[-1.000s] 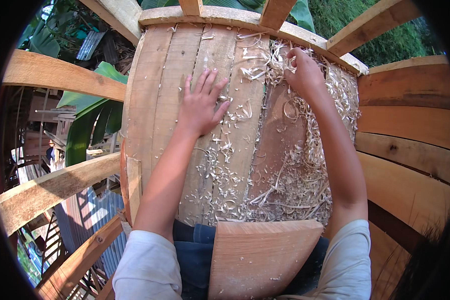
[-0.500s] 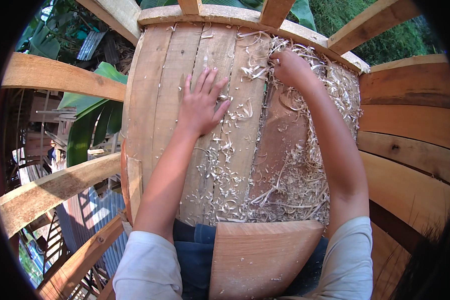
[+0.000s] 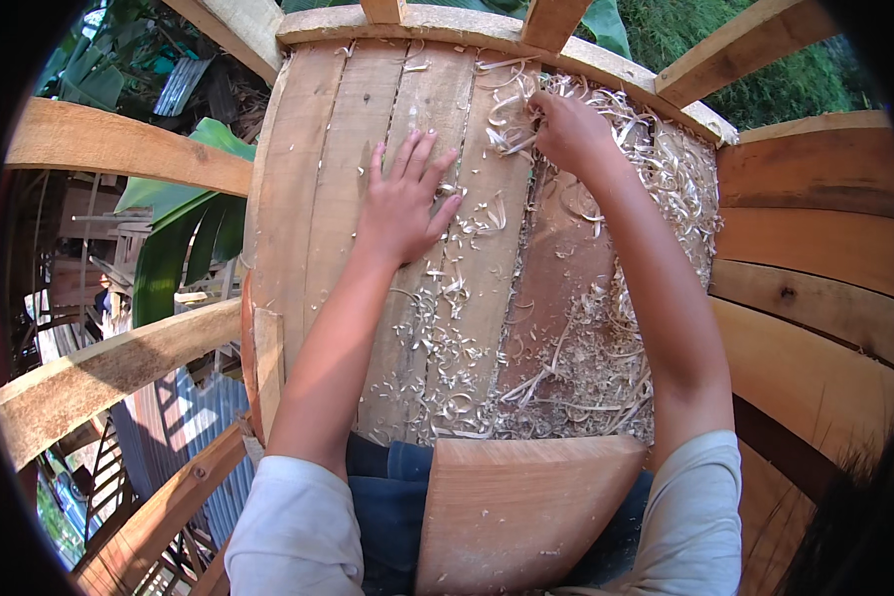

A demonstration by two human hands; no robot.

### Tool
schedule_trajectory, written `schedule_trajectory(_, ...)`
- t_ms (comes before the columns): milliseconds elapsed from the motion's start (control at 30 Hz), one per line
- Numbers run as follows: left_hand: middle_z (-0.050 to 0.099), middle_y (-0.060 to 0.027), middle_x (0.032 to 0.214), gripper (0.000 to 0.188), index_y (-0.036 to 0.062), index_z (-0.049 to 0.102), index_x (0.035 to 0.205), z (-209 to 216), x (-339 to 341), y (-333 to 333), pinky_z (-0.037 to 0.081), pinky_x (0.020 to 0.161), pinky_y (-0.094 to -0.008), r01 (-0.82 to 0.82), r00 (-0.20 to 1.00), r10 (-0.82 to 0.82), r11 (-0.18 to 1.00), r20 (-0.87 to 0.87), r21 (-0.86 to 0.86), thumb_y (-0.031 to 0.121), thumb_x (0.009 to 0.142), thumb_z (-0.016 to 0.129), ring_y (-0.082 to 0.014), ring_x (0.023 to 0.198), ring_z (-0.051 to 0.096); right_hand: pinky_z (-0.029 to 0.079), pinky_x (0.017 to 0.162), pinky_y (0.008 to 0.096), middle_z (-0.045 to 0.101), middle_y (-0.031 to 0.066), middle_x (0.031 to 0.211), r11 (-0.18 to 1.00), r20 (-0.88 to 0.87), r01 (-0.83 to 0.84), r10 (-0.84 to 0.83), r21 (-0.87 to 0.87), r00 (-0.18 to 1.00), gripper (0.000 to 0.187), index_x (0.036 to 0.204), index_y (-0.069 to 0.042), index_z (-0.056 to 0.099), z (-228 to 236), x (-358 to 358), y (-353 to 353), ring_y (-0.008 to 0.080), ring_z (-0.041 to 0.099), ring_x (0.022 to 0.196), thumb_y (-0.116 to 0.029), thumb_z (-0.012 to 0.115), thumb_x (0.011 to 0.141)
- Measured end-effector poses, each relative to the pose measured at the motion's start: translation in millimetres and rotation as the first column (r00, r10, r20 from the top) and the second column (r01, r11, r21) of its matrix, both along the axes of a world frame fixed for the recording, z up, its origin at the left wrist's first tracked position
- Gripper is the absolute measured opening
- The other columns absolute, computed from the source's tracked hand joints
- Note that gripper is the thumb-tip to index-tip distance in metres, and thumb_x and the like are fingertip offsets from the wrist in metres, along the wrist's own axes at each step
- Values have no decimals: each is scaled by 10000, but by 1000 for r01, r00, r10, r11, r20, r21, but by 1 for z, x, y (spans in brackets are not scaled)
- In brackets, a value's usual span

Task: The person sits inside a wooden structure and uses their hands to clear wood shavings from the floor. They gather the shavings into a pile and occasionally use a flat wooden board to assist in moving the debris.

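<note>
My left hand (image 3: 404, 204) lies flat on the pale floor planks (image 3: 368, 109), fingers spread, with small curls of wood around it. Farther off and to the right, my right hand (image 3: 573, 134) is closed, thumb and fingers pinched together low over the planks. Whatever is between those fingertips is hidden. Loose wood shavings (image 3: 512, 134) touch or lie right beside them, at the seam next to a darker reddish plank (image 3: 556, 258). A thick heap of shavings (image 3: 621, 298) runs beneath and along my right forearm.
A smooth, curved-edged board (image 3: 526, 512) rests close to my body, between my arms. Upright timber ribs (image 3: 129, 149) and a curved edge beam (image 3: 447, 22) surround the planking. Planked siding (image 3: 805, 248) rises on the right. Past the ribs at left are leaves (image 3: 184, 219) and corrugated sheets (image 3: 209, 417).
My right hand has shifted slightly left and nearer, its fingers still pinched. A few curls by its fingertips have moved. The left hand stays flat in nearly the same place.
</note>
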State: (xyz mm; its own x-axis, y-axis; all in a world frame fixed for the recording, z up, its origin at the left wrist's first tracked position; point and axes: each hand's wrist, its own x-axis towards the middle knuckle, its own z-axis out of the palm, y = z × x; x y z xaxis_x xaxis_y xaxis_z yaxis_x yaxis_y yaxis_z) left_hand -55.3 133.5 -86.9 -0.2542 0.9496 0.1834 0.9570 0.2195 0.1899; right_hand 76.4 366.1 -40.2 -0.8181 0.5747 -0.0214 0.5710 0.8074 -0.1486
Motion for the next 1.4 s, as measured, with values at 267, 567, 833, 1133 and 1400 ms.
schedule_trajectory(267,365,-101,1557,550,206,443,1440,-1,1,1,161,1191,-573,4,1000,-4,1000,-1,7,437,950,537,-278,1481,281,536,850,443,646,103,1088,972,-228,-235,236,31,945,227,1015,-61,616,-12,15,1,327,656,993,-39,551,799)
schedule_trajectory(567,359,-100,1563,549,207,440,1445,-2,0,-2,143,1199,-571,-11,1000,11,1000,0,-20,437,955,530,-273,1487,271,511,807,468,674,154,914,961,-139,-257,242,-101,960,163,939,-59,583,1,19,2,360,651,927,-14,547,786)
schedule_trajectory(833,364,-100,1560,545,205,451,1437,-1,-1,0,144,1198,-576,-8,1000,8,1000,1,-1,435,950,537,-277,1486,274,482,837,475,635,200,1013,966,-234,-139,87,-217,968,323,1052,-51,489,-5,22,6,417,616,996,59,531,752)
schedule_trajectory(1133,363,-97,1561,548,207,453,1438,0,0,0,149,1198,-572,-14,1000,14,999,0,-29,441,949,538,-274,1485,277,259,1218,428,484,63,1488,957,72,-278,273,81,959,567,1411,-119,494,-11,11,-11,226,387,1429,-64,579,854)
schedule_trajectory(1400,366,-104,1560,550,212,450,1442,-2,-1,-1,139,1201,-568,-10,1000,10,1000,12,-5,441,950,536,-275,1483,281,303,1189,447,487,65,1492,970,98,-216,205,113,974,456,1266,-95,594,-5,30,8,217,419,1407,-24,576,816)
